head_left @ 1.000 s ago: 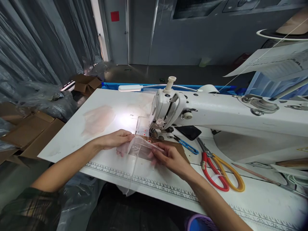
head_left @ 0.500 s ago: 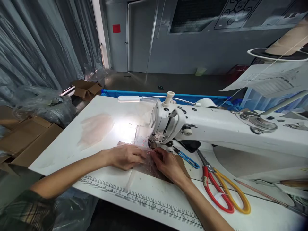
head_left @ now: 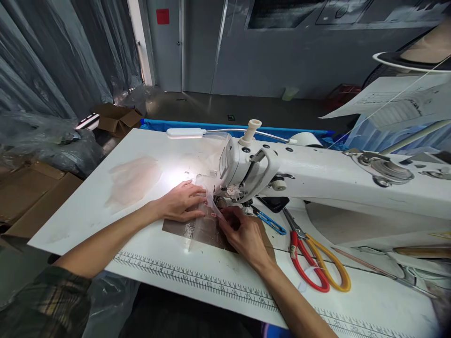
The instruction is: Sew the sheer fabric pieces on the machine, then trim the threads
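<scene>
Under the head of the white sewing machine (head_left: 243,173) lies a sheer, see-through strip of material (head_left: 199,230) with small red marks. My left hand (head_left: 183,202) rests flat on the table left of the presser foot, its fingers stretched out and their tips on the strip. Just in front of the foot, my right hand (head_left: 246,234) pinches the strip's edge between thumb and fingers. A dark brown plate (head_left: 176,228) shows beneath the strip and between the hands. The needle itself is too small to make out.
Right of my right hand lie blue thread snips (head_left: 270,223), a dark flat object (head_left: 275,203) and scissors (head_left: 312,256) with red and yellow handles. A printed ruler (head_left: 197,280) runs along the front table edge. Cardboard boxes (head_left: 38,202) stand at left.
My left hand has shifted up and left, and its fingers have straightened out flat. More of the brown plate shows. My right hand still pinches the strip; the camera view has tilted down slightly.
</scene>
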A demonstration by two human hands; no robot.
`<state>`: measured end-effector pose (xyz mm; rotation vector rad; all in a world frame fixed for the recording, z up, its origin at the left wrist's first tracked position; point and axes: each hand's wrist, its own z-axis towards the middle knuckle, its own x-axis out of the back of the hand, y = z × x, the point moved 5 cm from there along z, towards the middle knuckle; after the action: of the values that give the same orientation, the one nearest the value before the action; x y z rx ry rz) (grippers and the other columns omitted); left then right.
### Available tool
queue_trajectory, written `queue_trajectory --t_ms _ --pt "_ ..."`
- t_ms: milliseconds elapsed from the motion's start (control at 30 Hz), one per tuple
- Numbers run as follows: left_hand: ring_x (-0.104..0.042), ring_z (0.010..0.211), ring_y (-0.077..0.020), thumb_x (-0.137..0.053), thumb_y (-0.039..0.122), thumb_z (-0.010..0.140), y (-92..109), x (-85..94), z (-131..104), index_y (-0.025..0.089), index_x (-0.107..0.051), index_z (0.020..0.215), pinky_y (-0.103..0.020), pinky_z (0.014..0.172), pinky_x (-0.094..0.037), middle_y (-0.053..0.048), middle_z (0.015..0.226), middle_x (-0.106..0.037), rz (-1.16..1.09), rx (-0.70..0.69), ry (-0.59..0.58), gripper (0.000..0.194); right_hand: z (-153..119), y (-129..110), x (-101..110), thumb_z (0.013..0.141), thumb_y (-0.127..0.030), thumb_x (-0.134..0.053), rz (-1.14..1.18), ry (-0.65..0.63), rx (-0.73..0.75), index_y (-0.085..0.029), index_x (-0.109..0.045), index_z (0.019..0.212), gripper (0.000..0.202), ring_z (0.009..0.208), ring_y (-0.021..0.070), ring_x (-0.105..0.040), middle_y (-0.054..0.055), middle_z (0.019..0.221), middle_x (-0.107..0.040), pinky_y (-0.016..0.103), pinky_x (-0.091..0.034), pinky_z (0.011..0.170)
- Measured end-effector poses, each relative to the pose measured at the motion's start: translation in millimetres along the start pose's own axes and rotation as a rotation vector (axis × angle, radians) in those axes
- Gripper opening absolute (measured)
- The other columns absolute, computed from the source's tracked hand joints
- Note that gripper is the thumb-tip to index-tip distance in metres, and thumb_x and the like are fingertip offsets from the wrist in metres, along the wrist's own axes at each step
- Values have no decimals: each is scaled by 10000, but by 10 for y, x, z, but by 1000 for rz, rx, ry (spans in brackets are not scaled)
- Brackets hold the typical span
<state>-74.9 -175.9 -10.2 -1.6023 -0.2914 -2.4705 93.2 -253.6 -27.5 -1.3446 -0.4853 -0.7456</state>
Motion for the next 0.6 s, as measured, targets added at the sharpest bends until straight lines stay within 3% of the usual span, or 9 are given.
queue_trajectory --t_ms 100,167,267,367,467,533,600 --pt "-599 866 -198 -489 293 912 140 83 -10 140 -568 937 -386 775 -511 -96 968 -646 44 -13 204 174 -57 -65 -77 872 -366 -496 -57 35 161 -192 -662 900 241 669 192 -635 61 785 -686 298 -484 611" --pt "-594 917 -216 -508 249 875 265 91 -6 114 -552 979 -365 752 -516 -129 1006 -639 40 -67 262 176 -90 -131 -134 889 -312 -469 -101 6 266 -196 -678 945 245 768 208 -650 85 894 -691 319 -500 666" --pt "-602 920 -222 -517 231 850 354 1 7 92 -550 1057 -361 754 -518 -137 1014 -648 -25 -117 157 251 -90 -175 -149 877 -315 -485 -65 -102 319 -207 -689 995 260 873 223 -648 96 1017 -679 346 -516 734" --pt "-621 828 -184 -507 232 885 295 -80 -7 132 -611 975 -340 747 -510 -85 922 -675 -118 -107 53 170 -17 -105 -20 861 -379 -509 35 -187 180 -210 -689 1011 288 757 184 -645 76 1023 -683 312 -518 667" --pt "-632 817 -154 -514 239 915 236 -68 -33 167 -654 857 -338 797 -498 -54 914 -690 -174 -144 74 169 69 -21 156 879 -373 -461 -13 -217 25 -175 -688 1004 326 599 160 -604 59 844 -694 286 -481 570" --pt "-638 834 -147 -523 240 918 220 -41 -42 174 -664 858 -364 855 -489 -50 934 -694 -181 -165 100 167 112 -24 212 888 -349 -435 -68 -253 32 -161 -689 1003 337 605 174 -608 51 755 -681 283 -472 568" --pt "-640 869 -149 -523 235 920 205 -16 -43 176 -665 877 -392 896 -478 -58 975 -690 -166 -161 122 159 143 -51 197 891 -321 -427 -108 -289 99 -178 -693 1020 328 663 185 -629 55 798 -692 279 -479 597"
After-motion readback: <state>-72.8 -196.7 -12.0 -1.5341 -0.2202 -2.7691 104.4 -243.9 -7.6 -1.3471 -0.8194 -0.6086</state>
